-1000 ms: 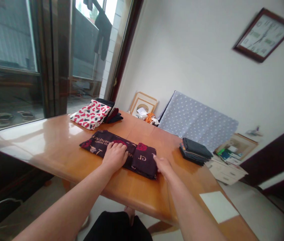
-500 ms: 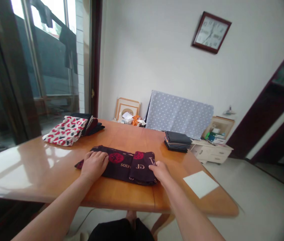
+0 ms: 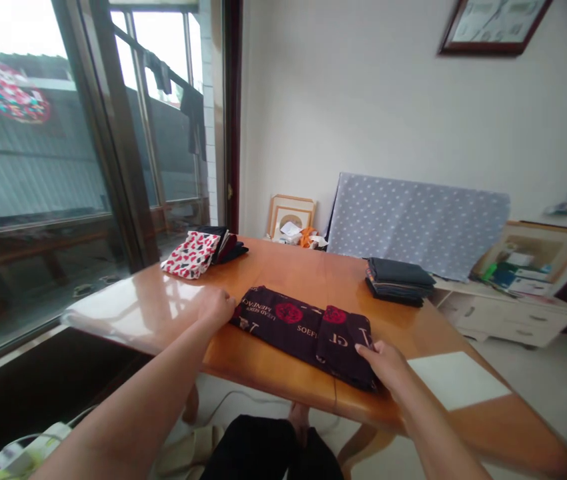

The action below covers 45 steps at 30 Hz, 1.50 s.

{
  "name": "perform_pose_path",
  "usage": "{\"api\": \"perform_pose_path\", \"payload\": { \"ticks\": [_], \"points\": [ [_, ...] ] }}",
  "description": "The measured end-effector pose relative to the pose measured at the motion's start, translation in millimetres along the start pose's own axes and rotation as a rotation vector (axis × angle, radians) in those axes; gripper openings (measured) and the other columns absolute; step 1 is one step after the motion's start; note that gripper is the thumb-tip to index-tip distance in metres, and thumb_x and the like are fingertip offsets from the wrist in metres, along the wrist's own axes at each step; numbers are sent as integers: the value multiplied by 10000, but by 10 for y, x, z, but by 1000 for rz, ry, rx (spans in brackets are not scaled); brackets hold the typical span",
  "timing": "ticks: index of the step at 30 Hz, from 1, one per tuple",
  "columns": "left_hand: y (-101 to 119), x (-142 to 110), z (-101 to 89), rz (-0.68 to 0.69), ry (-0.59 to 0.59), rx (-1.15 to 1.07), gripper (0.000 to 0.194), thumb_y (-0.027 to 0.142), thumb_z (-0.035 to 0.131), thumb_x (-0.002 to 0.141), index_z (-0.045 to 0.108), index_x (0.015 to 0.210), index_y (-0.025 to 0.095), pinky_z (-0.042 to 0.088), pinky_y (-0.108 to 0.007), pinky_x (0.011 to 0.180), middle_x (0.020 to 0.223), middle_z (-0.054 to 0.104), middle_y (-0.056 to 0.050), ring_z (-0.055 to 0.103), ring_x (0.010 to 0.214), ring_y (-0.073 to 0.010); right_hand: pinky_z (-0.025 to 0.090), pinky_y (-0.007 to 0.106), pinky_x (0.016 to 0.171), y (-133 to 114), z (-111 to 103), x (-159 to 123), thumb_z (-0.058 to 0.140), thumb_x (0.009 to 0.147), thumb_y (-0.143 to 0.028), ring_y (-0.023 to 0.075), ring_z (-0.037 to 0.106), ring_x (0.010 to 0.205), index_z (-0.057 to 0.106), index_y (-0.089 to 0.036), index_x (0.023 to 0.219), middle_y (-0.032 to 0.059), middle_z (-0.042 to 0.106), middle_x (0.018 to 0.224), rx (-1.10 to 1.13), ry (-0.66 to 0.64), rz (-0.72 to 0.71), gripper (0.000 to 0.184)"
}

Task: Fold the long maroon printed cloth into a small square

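Flanking the folded cloth (image 3: 293,330) with left hand (image 3: 217,308) and right hand (image 3: 384,367)

The cloth, dark maroon with red prints and lettering, lies flat at lower centre of the frame on the wooden table (image 3: 283,267). Its long axis runs from upper left to lower right, crossways to the person. Each hand sits at one end, so neither is nearer overall: the left at the upper-left end, fingertips at its edge, the right at the lower-right end, with its fingers (image 3: 366,350) lying on the top layer at the corner. Both hands are open, palms down, closed on nothing. Farther up, a patterned bundle (image 3: 192,255) sits left of centre and a dark stack (image 3: 399,282) right of centre
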<state>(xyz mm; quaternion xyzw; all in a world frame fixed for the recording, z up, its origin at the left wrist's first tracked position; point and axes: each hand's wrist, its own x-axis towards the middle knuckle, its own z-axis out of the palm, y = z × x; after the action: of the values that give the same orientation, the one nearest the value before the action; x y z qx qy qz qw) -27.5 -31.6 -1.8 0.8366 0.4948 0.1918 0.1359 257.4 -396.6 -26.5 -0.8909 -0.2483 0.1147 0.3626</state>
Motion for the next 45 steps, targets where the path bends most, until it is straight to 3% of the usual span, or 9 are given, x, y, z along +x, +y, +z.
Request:
{"api": "perform_pose_path", "payload": {
  "ticks": [4,10,13,19,25,34,40,45],
  "points": [
    [45,59,-23,-30,-70,4,285,422,544,863,707,798,198,464,-305,666,812,748,-88,694,782,-237,442,286,575,94,29,49,620,806,-572,236,682,655,687,-222,738,53,701,654,26,-13,-5,363],
    [260,-20,40,2,-13,-9,432,500,521,888,664,1176,211,477,-346,848,1237,719,-128,658,1133,-290,429,273,553,70,-25,-4,557,835,-627,218,658,636,689,-208,747,42,683,651,99,-24,3,448],
    [271,-59,55,-17,-17,-16,502,544,512,886,636,1221,191,480,-366,895,1304,685,-155,636,1192,-308,412,264,535,49,-38,-28,558,835,-625,207,643,621,670,-210,730,43,685,657,93,-16,2,443],
    [248,39,46,-129,-112,-33,472,607,586,823,681,1027,193,501,-357,761,1113,747,-157,704,1016,-319,424,280,566,119,-9,6,587,818,-611,220,645,638,684,-214,747,51,686,654,81,-18,-8,415],
    [448,172,26,-231,-260,-90,485,624,769,684,689,808,162,495,-330,597,752,737,-119,718,746,-296,453,308,618,137,-10,38,616,807,-596,250,673,685,688,-231,715,64,694,664,18,-15,-10,382],
    [701,131,15,-234,-345,-207,270,378,778,758,688,799,127,507,-262,468,784,759,-101,687,574,-190,440,290,640,104,-44,1,602,840,-594,241,676,728,689,-229,762,60,708,711,-7,-27,-19,383],
    [922,43,-150,-71,-350,-97,144,259,723,775,719,864,146,547,-247,575,784,762,-75,729,673,-199,411,267,635,105,-34,-27,557,884,-600,215,660,726,672,-227,817,39,703,717,-1,-50,-17,397],
    [1319,-293,-212,197,-251,52,293,299,622,837,700,1118,267,554,-318,800,1059,772,-64,727,998,-261,393,273,630,105,-41,-15,577,875,-594,209,645,705,669,-218,797,43,698,716,5,-54,1,395]
  ]
}}
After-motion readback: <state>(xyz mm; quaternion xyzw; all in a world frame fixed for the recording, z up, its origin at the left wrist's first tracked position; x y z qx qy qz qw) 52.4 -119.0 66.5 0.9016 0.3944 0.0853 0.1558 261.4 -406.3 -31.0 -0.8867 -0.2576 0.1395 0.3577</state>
